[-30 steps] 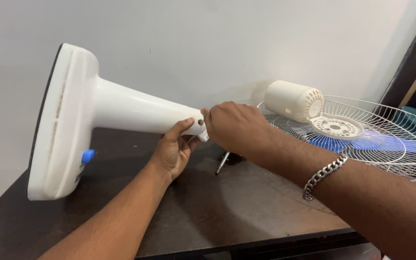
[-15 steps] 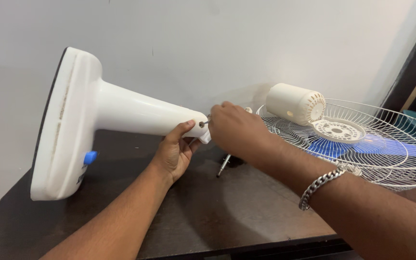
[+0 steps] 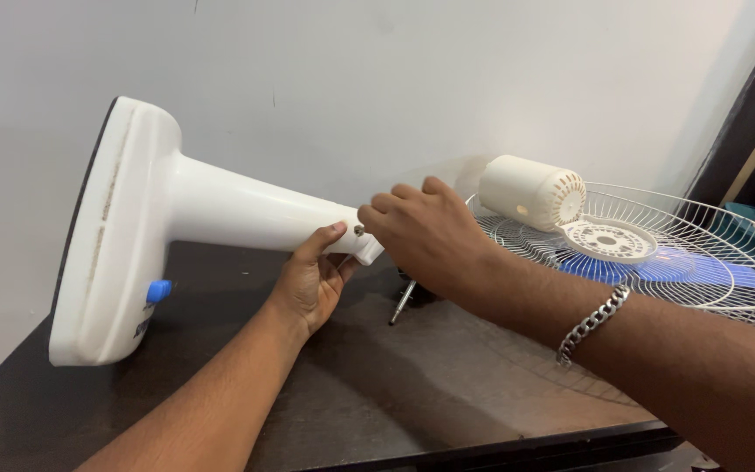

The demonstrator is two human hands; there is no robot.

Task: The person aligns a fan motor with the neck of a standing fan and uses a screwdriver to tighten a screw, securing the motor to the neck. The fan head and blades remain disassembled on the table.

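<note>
While the left hand [image 3: 312, 280] cups the narrow end of the white fan stand [image 3: 220, 214] from below, thumb up against its side, the right hand [image 3: 425, 232] pinches a small screw [image 3: 360, 230] at that same end, fingertips closed on it. The stand lies tilted across the left half of the frame, its wide base [image 3: 111, 236] resting on edge on the dark tabletop [image 3: 412, 376] with a blue knob [image 3: 158, 290] low down. Whether the screw has caught its thread I cannot tell; the fingers hide most of it.

To do this well, I'd judge the left hand should hold the neck dead steady so the hole stays put, and the right should keep the screw square to the surface, turning lightly with fingertips until it bites. A screwdriver [image 3: 402, 301] lies just below the hands, within easy reach. The fan head [image 3: 622, 240], with cage and blue blades, sits at centre right, near the right forearm.
</note>
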